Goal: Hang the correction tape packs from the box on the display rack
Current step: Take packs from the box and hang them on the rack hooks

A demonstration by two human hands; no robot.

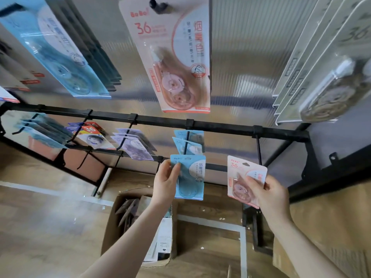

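My left hand [165, 182] pinches a blue correction tape pack [190, 177] by its left edge, holding it just below a black hook [186, 145] that carries two more blue packs [189, 145]. My right hand [269, 192] grips a pink correction tape pack [244, 177] near the tip of a bare hook [259, 150] on the black rack bar [220, 126]. Under my arms, on the floor, the open cardboard box [112, 221] stands with several packs inside.
Large packs hang close to the camera on an upper row: blue [54, 51] at left, pink [174, 57] in the middle, pale ones [329, 77] at right. Purple [133, 144], red-and-white [92, 135] and blue-grey [38, 133] packs fill lower hooks to the left. The rack's black frame [307, 157] runs down at right.
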